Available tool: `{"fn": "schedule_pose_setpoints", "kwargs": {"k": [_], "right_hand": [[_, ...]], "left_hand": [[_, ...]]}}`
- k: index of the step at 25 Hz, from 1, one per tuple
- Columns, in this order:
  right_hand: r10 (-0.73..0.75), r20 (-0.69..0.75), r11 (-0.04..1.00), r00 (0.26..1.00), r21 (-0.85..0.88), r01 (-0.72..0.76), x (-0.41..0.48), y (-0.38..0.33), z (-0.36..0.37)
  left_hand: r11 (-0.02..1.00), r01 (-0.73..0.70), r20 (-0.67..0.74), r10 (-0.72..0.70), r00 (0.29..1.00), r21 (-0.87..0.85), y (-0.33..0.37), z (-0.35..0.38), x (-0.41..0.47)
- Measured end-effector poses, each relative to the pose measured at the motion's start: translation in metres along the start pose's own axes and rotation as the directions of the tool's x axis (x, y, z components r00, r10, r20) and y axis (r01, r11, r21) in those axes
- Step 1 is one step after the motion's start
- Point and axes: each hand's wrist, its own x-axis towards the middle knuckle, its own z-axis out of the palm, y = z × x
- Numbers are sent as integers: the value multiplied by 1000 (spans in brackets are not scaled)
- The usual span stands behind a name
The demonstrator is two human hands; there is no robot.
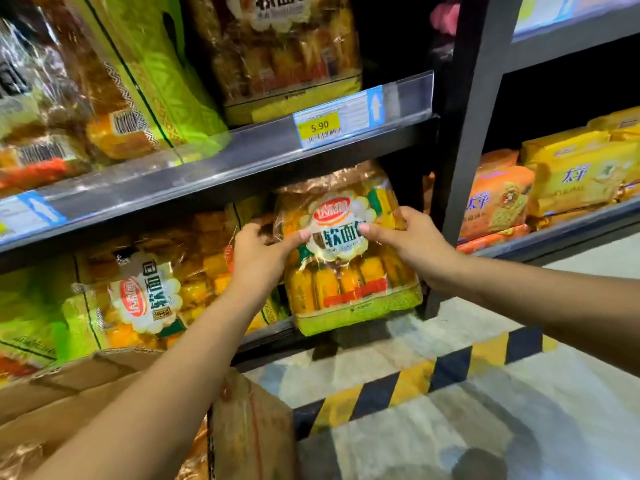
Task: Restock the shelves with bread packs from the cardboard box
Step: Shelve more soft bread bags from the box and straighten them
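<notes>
Both hands are on one bread pack (346, 271), and it is a firm two-sided hold. The left hand (258, 252) grips the pack's left edge, thumb pressed flat on the front by the white label, the other fingers curled out of sight behind the wrapper. The right hand (412, 244) mirrors it on the right edge, thumb on the label too, fingers wrapped round the side. The two thumb tips nearly meet across the label.

The pack stands upright between the palms, at the right end of the lower shelf (270, 332). Its green bottom seam hangs below the fingers and slightly over the shelf's front lip. Its crinkled top sits above the fingers, just beneath the upper shelf rail (207, 174). Up above the thumbs on that rail is a yellow price tag (320, 126) reading 5.90.

Just left of the left hand's knuckles, a second bread pack (145, 296) lies on its side on the same shelf, touching or nearly touching the held one. Beyond the right hand's fingers a black upright post (478, 116) stands just beside the pack, and past it are orange cracker packs (498, 202).

Below the left forearm, the cardboard box (104, 393) sits with its flaps open. Under the right wrist, yellow-and-black floor tape (415, 375) crosses the floor.
</notes>
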Motion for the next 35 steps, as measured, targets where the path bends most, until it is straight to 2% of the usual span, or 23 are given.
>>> {"fn": "schedule_pose_setpoints", "kwargs": {"k": [3,6,8,10,12,14,16,18,20,23,26,30,35], "right_hand": [[-86,-48,996,995,-19,85,23,-7,9],[-158,-80,985,984,-84,151,42,-13,17],[-150,-75,985,986,-99,142,53,-11,19],[-103,-59,973,993,-213,89,60,-7,19],[-62,-84,887,995,-462,17,61,4,14],[19,-124,845,992,-528,-82,46,15,8],[77,-88,839,993,-533,-112,24,23,3],[76,2,794,997,-605,-59,10,29,3],[32,15,780,999,-625,-16,7,32,7],[-82,-45,774,996,-632,35,21,35,12],[-136,-46,764,990,-641,75,40,40,13],[-139,-83,694,987,-719,37,59,45,19],[-91,-111,681,990,-732,-20,67,40,31]], "left_hand": [[1000,12,-135,-10,991,19,1,9,17],[995,65,-202,-80,976,-79,6,18,30],[983,121,-239,-152,959,-137,7,20,36],[981,145,-232,-171,957,-125,5,20,37],[993,87,-161,-73,984,79,1,19,30],[939,-4,-40,19,999,343,-3,21,12],[877,-22,64,-10,998,481,-9,26,-5],[852,28,79,-81,994,522,-17,31,-8],[869,38,66,-81,995,494,-22,35,-4],[911,-26,44,8,999,411,-25,39,-2],[918,-73,88,41,995,390,-28,46,-1],[911,18,81,-56,995,411,-29,49,28],[926,121,87,-162,983,358,-26,46,49]]}}
